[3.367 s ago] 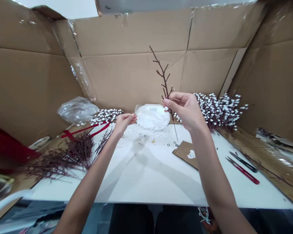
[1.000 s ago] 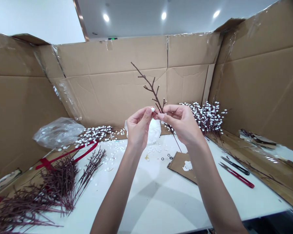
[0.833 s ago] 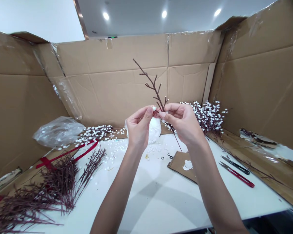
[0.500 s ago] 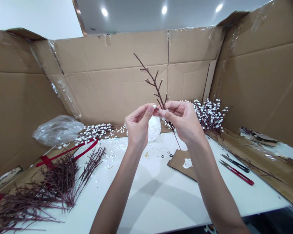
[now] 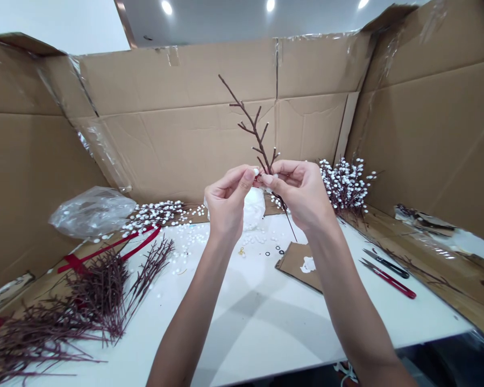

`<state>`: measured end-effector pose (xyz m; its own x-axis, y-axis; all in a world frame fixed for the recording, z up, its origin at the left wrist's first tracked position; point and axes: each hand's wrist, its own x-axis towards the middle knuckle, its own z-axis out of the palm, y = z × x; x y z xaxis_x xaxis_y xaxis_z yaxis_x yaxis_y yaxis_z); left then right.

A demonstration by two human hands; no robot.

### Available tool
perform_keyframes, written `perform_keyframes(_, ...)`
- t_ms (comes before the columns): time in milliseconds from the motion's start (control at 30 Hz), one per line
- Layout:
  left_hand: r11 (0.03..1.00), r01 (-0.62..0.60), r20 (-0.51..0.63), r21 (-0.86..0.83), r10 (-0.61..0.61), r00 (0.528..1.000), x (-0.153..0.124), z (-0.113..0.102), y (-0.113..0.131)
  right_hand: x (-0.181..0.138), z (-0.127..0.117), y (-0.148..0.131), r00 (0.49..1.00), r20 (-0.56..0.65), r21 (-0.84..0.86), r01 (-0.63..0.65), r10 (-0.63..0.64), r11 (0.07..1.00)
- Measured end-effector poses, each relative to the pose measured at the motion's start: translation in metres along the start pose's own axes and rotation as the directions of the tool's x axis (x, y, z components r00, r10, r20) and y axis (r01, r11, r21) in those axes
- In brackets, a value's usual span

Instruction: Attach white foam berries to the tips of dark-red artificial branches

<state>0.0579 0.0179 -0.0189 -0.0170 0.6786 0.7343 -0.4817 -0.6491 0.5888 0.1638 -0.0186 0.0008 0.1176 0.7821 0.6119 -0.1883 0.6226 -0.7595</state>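
Observation:
A brown artificial twig (image 5: 253, 128) with short side branches stands tilted above the table, gripped low on its stem by my right hand (image 5: 300, 188). Several of its branch ends show pale tips. Between the thumb and forefinger of my left hand (image 5: 228, 201) is a small white berry (image 5: 256, 172), at the end of a lower side branch. My fingers partly hide that branch. Under the hands lies a piece of cardboard (image 5: 292, 267) with a white blob of paste (image 5: 307, 264) on it.
Bare brown twigs (image 5: 100, 295) are heaped at the left, with red ribbon (image 5: 143, 243) beside them. Loose white berries and a plastic bag (image 5: 92, 212) lie behind. White-berried branches (image 5: 347, 185) stand back right. Two thread snips (image 5: 389, 277) lie at right; cardboard walls (image 5: 177, 107) enclose the table.
The whole view has shifted slightly, with the scene sitting a little higher. Both hands keep their hold on the twig and berry, and the fingers have moved only a little.

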Motion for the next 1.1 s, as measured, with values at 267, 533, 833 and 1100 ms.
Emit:
perform_keyframes(267, 0.999, -0.017, -0.009, 0.046, 0.018, 1.000, -0.001, 0.001, 0.000, -0.001, 0.000, 0.000, 1.000, -0.015, -0.005, 0.013, -0.013, 1.000)
perform_keyframes(533, 0.997, -0.034, -0.024, 0.065, 0.035, 0.999, -0.002, 0.002, -0.004, 0.001, -0.002, 0.001, 1.000, -0.006, -0.038, 0.001, -0.001, 0.999)
perform_keyframes(833, 0.957, 0.245, 0.023, 0.156, -0.252, 0.968, 0.013, -0.028, 0.020, 0.006, -0.012, 0.005, 0.995, 0.086, 0.020, -0.048, 0.046, 0.999)
perform_keyframes(1100, 0.678, 0.250, 0.463, 0.691, -0.681, 0.568, 0.012, -0.035, 0.026, 0.008, -0.010, 0.008, 1.000, -0.008, 0.100, -0.013, 0.013, 0.995)
